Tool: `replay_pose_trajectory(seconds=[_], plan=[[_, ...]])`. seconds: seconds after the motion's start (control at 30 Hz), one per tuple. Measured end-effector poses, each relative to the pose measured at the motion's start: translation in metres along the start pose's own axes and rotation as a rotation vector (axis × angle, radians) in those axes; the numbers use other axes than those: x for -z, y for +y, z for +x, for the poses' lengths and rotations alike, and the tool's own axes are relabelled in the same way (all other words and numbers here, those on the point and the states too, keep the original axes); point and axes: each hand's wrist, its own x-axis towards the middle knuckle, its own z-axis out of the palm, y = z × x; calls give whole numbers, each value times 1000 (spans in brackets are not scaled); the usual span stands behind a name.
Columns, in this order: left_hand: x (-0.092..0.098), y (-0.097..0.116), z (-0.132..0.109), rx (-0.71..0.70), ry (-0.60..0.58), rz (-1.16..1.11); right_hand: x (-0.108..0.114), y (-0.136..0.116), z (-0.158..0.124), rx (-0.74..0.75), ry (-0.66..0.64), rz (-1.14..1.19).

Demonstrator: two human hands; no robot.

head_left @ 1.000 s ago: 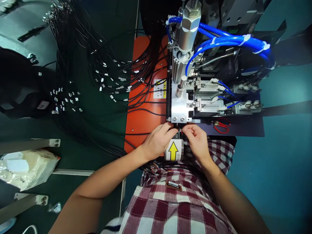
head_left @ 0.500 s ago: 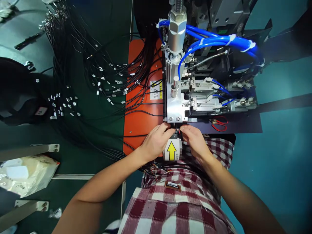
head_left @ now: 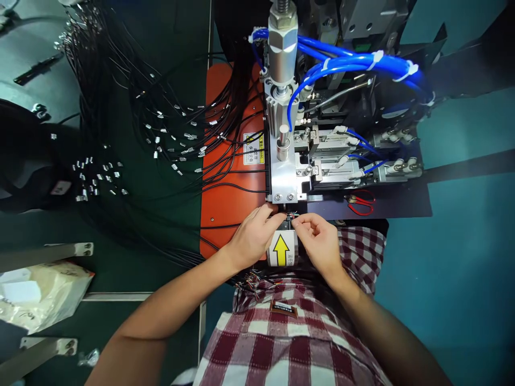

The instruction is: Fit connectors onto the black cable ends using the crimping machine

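Note:
My left hand point(head_left: 254, 236) lies over the edge of the orange plate point(head_left: 231, 206), with thumb and forefinger closed on the end of a black cable, mostly hidden under the fingers. Thin coloured wires point(head_left: 293, 215) stick out to the right of those fingertips. My right hand point(head_left: 319, 241) pinches at these wires with thumb and forefinger, its other fingers curled in. Both hands meet just below the metal head of the press machine point(head_left: 285, 179). Right beneath the fingertips is a white cylinder point(head_left: 282, 257) with a yellow arrow.
Many black cables point(head_left: 231, 118) with silver tips run across the plate and the dark green table point(head_left: 169, 268) on the left. Blue air tubes point(head_left: 362, 61) arch over the machine. Red-handled scissors point(head_left: 361, 205) lie on the right. A plastic bag point(head_left: 52, 300) sits at lower left.
My right hand has turned and shifted slightly, its fingertips now lower by the wires, with more of the coloured strands showing. My left hand keeps its place at the machine.

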Motion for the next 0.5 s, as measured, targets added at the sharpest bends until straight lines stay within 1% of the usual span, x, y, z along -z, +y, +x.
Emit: replay_pose_trajectory(seconds=[0.07, 0.1, 0.13, 0.17, 0.27, 0.33, 0.43, 0.5], plan=[[0, 0, 0, -4, -6, -5, 3, -3, 1, 144, 55, -207], [0, 0, 0, -2, -10, -6, 4, -4, 3, 189, 59, -264], [0, 0, 0, 3, -14, -7, 6, -5, 5, 201, 42, -266], [0, 0, 0, 8, -17, -8, 8, -5, 8, 180, 5, -217], [1, 0, -1, 14, -31, 8, 12, -3, 17, 43, -149, 48], [2, 0, -1, -2, -36, 38, 13, 0, 21, 17, -203, 132], [3, 1, -1, -40, -19, 116, 17, 3, 26, 104, -229, 51], [4, 2, 1, -55, 4, 198, 20, 5, 29, 159, -271, -19]])
